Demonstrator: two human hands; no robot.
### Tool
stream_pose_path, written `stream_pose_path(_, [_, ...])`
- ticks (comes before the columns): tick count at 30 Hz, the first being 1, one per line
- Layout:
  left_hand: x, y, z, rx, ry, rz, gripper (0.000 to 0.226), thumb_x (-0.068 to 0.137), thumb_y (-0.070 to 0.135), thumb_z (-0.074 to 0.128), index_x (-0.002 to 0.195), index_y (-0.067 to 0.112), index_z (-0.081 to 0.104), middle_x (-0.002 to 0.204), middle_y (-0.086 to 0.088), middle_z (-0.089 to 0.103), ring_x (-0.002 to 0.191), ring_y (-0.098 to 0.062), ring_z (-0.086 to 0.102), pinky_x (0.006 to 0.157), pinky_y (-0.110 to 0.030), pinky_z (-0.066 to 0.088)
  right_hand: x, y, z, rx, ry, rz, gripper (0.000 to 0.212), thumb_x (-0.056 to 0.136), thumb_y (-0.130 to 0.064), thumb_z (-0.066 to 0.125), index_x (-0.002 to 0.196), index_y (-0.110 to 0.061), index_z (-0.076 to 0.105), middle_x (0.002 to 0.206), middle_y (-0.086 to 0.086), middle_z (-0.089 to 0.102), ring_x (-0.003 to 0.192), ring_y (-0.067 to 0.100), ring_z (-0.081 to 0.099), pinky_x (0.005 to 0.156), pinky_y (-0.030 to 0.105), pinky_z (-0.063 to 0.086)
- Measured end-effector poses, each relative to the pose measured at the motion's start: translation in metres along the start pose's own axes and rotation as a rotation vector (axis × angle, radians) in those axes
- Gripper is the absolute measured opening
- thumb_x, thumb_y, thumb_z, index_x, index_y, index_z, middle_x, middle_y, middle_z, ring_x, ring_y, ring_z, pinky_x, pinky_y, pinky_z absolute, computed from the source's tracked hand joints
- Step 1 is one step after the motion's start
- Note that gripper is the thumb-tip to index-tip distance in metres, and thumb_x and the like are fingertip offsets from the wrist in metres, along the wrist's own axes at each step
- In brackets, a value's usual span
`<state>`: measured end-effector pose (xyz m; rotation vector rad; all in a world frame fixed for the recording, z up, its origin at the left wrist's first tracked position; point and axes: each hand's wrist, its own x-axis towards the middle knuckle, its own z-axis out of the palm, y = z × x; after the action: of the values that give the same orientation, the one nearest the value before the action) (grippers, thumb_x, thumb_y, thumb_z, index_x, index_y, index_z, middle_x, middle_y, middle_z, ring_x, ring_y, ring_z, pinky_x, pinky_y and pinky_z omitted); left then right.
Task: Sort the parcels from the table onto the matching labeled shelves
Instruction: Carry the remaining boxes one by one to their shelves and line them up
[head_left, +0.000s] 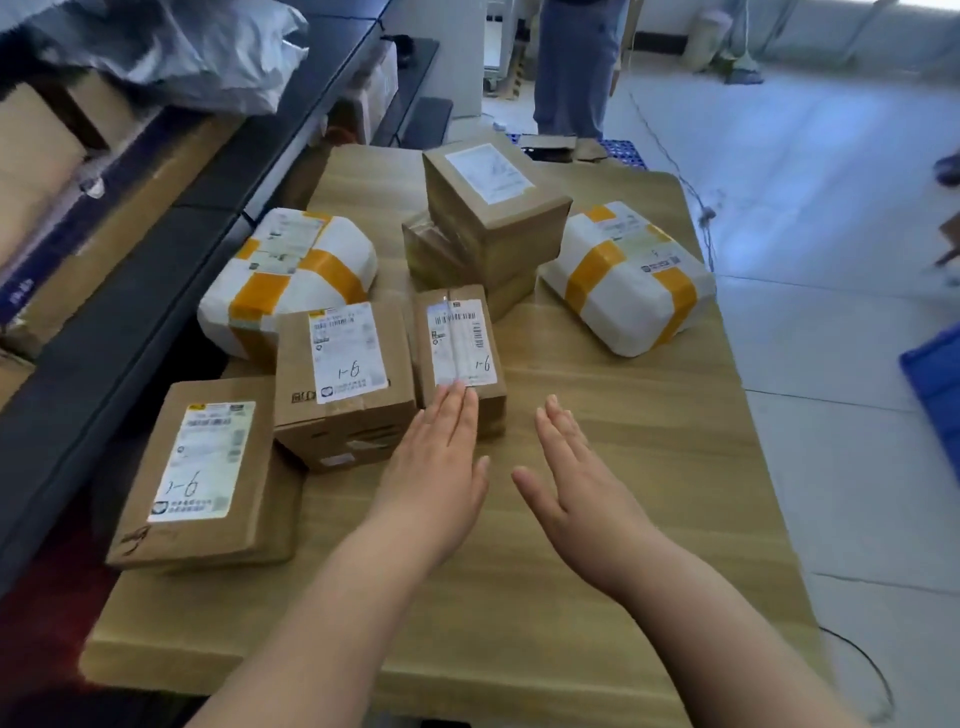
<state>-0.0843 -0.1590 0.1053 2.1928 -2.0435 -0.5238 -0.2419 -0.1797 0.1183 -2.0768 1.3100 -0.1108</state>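
Brown boxes (343, 384) — white parcels (631, 278), orange-taped.

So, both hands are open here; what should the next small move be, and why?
Probably grip the small box from both sides: the left hand has straight fingers at its near edge, the right hand hovers open just right of it, and neither holds anything.
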Motion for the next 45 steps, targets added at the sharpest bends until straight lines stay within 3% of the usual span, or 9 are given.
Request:
stream_pose_path(8, [0.07, -0.034, 0.024, -0.14, -0.129, -0.007, 0.068, 0.102, 0.033, 0.033, 0.15, 0.009, -0.01, 0.158, -0.005, -0.017, 0.145, -0.016, -0.016, 0.118, -0.029, -0.004, 0.081, 0.005, 0.02, 0.051, 0.024, 0.127, 0.066, 0.099, -0.039, 0.037, 0.152, -0.016, 0.004, 0.159, -0.005, -0.01, 0.144, 0.004, -0.008, 0.106, 0.012, -0.003])
stream_pose_path(13, [0.08, -0.041, 0.038, -0.094, -0.155, 0.034, 0.065, 0.102, 0.032, 0.031, 0.151, 0.006, -0.003, 0.159, -0.008, -0.012, 0.146, -0.021, -0.014, 0.12, -0.034, 0.0, 0.114, 0.007, 0.038, 0.168, 0.068, 0.175, 0.066, 0.099, -0.035, 0.043, 0.152, -0.012, 0.01, 0.16, 0.001, 0.0, 0.145, 0.007, -0.001, 0.106, 0.012, 0.001])
stream_pose_path(20, [0.074, -0.036, 0.044, -0.01, -0.138, 0.062, 0.062, 0.1, 0.033, 0.028, 0.152, 0.01, 0.003, 0.16, -0.002, -0.007, 0.146, -0.027, -0.014, 0.117, -0.04, -0.005, 0.112, 0.011, 0.052, 0.322, 0.169, 0.189, 0.063, 0.097, -0.026, 0.049, 0.15, -0.009, 0.019, 0.158, 0.004, 0.018, 0.145, 0.01, 0.01, 0.107, 0.012, 0.004])
stream_pose_path(25, [0.051, -0.014, 0.06, -0.12, -0.114, 0.111, 0.063, 0.097, 0.032, 0.031, 0.151, 0.007, 0.01, 0.16, -0.005, -0.001, 0.146, -0.026, -0.012, 0.119, -0.042, 0.001, 0.087, 0.028, 0.055, 0.338, 0.195, 0.186, 0.062, 0.095, -0.028, 0.051, 0.148, -0.009, 0.025, 0.156, 0.006, 0.023, 0.145, 0.014, 0.015, 0.112, 0.017, 0.009])
stream_pose_path(29, [0.023, 0.012, 0.077, -0.181, -0.073, 0.107, 0.064, 0.093, 0.032, 0.033, 0.146, -0.001, 0.025, 0.157, -0.013, 0.016, 0.146, -0.033, 0.005, 0.116, -0.05, 0.017, 0.056, 0.049, 0.051, 0.334, 0.166, 0.167, 0.062, 0.095, -0.028, 0.052, 0.148, -0.009, 0.025, 0.156, 0.006, 0.023, 0.145, 0.014, 0.015, 0.11, 0.017, 0.008])
stream_pose_path(33, [-0.014, 0.045, 0.103, -0.192, -0.047, 0.092, 0.065, 0.083, 0.031, 0.035, 0.133, -0.009, 0.046, 0.144, -0.023, 0.041, 0.135, -0.045, 0.033, 0.1, -0.061, 0.039, 0.009, 0.074, 0.05, 0.323, 0.132, 0.156, 0.06, 0.095, -0.027, 0.052, 0.147, -0.008, 0.029, 0.154, 0.008, 0.027, 0.143, 0.016, 0.019, 0.113, 0.02, 0.011])
stream_pose_path(38, [-0.056, 0.086, 0.124, -0.161, -0.03, 0.077, 0.059, 0.08, 0.024, 0.04, 0.124, -0.012, 0.053, 0.133, -0.025, 0.052, 0.124, -0.044, 0.049, 0.092, -0.059, 0.045, -0.046, 0.108, 0.048, 0.264, 0.142, 0.135, 0.054, 0.093, -0.02, 0.055, 0.142, -0.006, 0.037, 0.146, 0.01, 0.038, 0.136, 0.018, 0.031, 0.101, 0.007, 0.011])
stream_pose_path(42, [-0.088, 0.107, 0.138, -0.191, 0.01, 0.06, 0.058, 0.081, 0.022, 0.04, 0.127, -0.011, 0.052, 0.136, -0.024, 0.05, 0.126, -0.038, 0.048, 0.103, -0.051, 0.035, -0.079, 0.124, 0.044, 0.292, 0.125, 0.124, 0.054, 0.092, -0.018, 0.056, 0.142, -0.007, 0.038, 0.138, 0.011, 0.044, 0.128, 0.02, 0.039, 0.109, 0.031, 0.03])
stream_pose_path(45, [-0.105, 0.113, 0.141, -0.215, 0.022, 0.037, 0.056, 0.081, 0.021, 0.048, 0.13, -0.007, 0.051, 0.14, -0.02, 0.047, 0.13, -0.034, 0.044, 0.108, -0.045, 0.029, -0.093, 0.13, 0.04, 0.292, 0.096, 0.099, 0.054, 0.092, -0.016, 0.056, 0.142, -0.007, 0.037, 0.136, 0.01, 0.046, 0.126, 0.023, 0.042, 0.106, 0.038, 0.034])
